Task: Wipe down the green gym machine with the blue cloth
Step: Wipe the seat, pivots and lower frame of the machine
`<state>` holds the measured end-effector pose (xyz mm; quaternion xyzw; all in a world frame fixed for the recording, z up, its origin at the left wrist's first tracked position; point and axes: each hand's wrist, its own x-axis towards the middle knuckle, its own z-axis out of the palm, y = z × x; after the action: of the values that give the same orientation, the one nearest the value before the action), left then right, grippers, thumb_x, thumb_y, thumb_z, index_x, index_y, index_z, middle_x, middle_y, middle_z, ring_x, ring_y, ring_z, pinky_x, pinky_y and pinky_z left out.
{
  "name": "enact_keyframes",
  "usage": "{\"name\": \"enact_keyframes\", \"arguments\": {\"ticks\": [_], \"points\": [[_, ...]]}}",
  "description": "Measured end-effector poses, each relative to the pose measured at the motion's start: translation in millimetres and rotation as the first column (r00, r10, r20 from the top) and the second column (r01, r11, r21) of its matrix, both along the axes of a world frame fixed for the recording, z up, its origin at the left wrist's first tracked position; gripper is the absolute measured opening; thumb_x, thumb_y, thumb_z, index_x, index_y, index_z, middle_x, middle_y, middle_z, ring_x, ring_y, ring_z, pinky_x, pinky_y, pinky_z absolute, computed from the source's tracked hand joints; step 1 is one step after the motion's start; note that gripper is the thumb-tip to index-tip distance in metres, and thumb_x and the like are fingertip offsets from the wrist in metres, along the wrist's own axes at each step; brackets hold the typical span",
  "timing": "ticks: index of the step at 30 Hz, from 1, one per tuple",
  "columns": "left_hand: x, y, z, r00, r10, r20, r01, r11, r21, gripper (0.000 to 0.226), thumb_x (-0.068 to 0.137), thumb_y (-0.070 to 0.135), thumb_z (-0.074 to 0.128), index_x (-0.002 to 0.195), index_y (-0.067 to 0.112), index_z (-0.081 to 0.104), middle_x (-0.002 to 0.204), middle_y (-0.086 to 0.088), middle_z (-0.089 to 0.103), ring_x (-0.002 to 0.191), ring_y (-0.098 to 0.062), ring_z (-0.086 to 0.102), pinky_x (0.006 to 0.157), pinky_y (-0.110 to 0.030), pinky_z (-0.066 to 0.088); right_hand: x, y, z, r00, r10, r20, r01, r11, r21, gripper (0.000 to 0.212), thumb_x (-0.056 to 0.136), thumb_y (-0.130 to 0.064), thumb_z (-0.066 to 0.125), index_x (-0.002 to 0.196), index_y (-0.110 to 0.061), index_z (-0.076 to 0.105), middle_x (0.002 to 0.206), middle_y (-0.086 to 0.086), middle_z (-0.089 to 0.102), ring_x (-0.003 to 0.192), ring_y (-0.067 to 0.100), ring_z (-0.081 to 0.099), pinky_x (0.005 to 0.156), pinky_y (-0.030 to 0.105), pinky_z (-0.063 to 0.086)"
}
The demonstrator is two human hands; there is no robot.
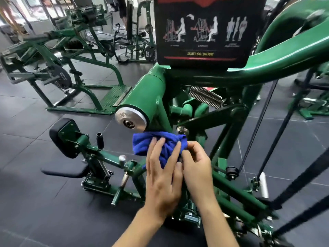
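The green gym machine (153, 97), a painted steel frame of thick glossy tubes, fills the middle and right of our view, and both our hands are at work low on its central upright. Our left hand (162, 177) lies with its fingers spread flat over the bunched blue microfibre cloth (156, 143), pressing it against the frame. Our right hand (196, 164) sits just beside it, fingers curled together and pinching the cloth's right edge. The cloth is wadded directly below the round silver end cap (130, 118) of the fat green cylinder and touches a small metal knob (182, 130) on its right. To the left, near the cloth, a black padded seat (65, 171) and a black back pad (62, 138) sit on the machine's lower rail. Above the hands a coiled steel spring (204, 97) slants across the frame. Higher still hangs a black instruction placard (208, 31) reading "SEATED ISO LOW ROW". Beyond it, other green machines (71, 68) stand on the dark rubber tile floor (35, 122).
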<state>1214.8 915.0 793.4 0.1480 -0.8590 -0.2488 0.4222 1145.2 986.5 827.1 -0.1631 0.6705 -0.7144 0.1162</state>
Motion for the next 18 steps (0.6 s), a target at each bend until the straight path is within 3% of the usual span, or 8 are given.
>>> {"name": "enact_keyframes", "arguments": {"ticks": [3,6,8,11,14,15,18], "points": [[-1,-6,-8,0.999,-0.020,0.050,0.024,0.997,-0.068,0.046,0.108,0.030,0.037,0.152,0.024,0.048,0.167,0.001,0.022,0.159,-0.025,0.014,0.129,-0.034,0.010,0,7,-6,0.986,0.014,0.164,0.003,0.995,-0.099,0.024,0.100,-0.009,0.054,0.090,-0.027,0.068,0.081,0.003,0.068,0.073,0.017,0.061,0.069,0.042,0.055],[2,-2,-8,0.997,-0.047,0.058,0.052,0.996,-0.079,0.049,0.102,0.022,0.042,0.150,0.022,0.051,0.166,-0.004,0.026,0.158,-0.028,0.018,0.128,-0.037,0.013,-6,15,-7,0.945,0.052,0.323,0.034,0.966,-0.255,0.017,0.101,-0.005,0.053,0.103,-0.018,0.063,0.096,0.009,0.070,0.082,0.020,0.067,0.068,0.030,0.056],[5,4,-9,0.992,-0.109,0.063,0.113,0.991,-0.067,0.049,0.100,0.019,0.043,0.147,0.020,0.055,0.165,-0.006,0.031,0.157,-0.027,0.023,0.128,-0.036,0.015,-11,19,-11,0.955,0.098,0.279,-0.007,0.951,-0.308,0.025,0.099,0.001,0.054,0.105,-0.022,0.061,0.099,0.001,0.069,0.087,0.018,0.067,0.073,0.030,0.056],[8,12,-11,0.976,-0.198,0.095,0.196,0.980,0.023,0.049,0.101,0.019,0.043,0.149,0.022,0.053,0.167,0.001,0.030,0.157,-0.022,0.024,0.127,-0.032,0.017,-17,23,-19,0.984,0.136,0.113,-0.103,0.960,-0.258,0.041,0.097,0.013,0.053,0.098,-0.026,0.064,0.099,-0.001,0.069,0.090,0.015,0.064,0.079,0.031,0.056],[5,17,-14,0.954,-0.269,0.133,0.263,0.963,0.064,0.055,0.100,0.013,0.043,0.155,0.019,0.046,0.169,0.004,0.028,0.157,-0.019,0.024,0.126,-0.029,0.020,-22,27,-31,0.985,-0.018,0.169,0.063,0.962,-0.265,0.031,0.099,0.008,0.057,0.101,-0.022,0.065,0.109,0.017,0.066,0.095,0.023,0.063,0.088,0.044,0.053],[0,18,-15,0.950,-0.277,0.147,0.272,0.961,0.055,0.058,0.100,0.010,0.044,0.157,0.017,0.042,0.170,0.005,0.025,0.157,-0.019,0.023,0.126,-0.030,0.020,-25,28,-36,0.972,-0.092,0.216,0.151,0.948,-0.279,0.026,0.100,0.005,0.059,0.102,-0.020,0.064,0.110,0.021,0.064,0.095,0.022,0.063,0.089,0.043,0.052],[-22,25,-17,0.948,-0.246,0.202,0.246,0.969,0.023,0.067,0.099,-0.002,0.046,0.162,0.011,0.029,0.173,0.004,0.014,0.160,-0.018,0.013,0.128,-0.035,0.015,-32,29,-42,0.941,-0.221,0.257,0.293,0.912,-0.288,0.021,0.101,-0.003,0.060,0.100,-0.023,0.064,0.103,0.007,0.066,0.093,0.015,0.063,0.087,0.033,0.053]]}}
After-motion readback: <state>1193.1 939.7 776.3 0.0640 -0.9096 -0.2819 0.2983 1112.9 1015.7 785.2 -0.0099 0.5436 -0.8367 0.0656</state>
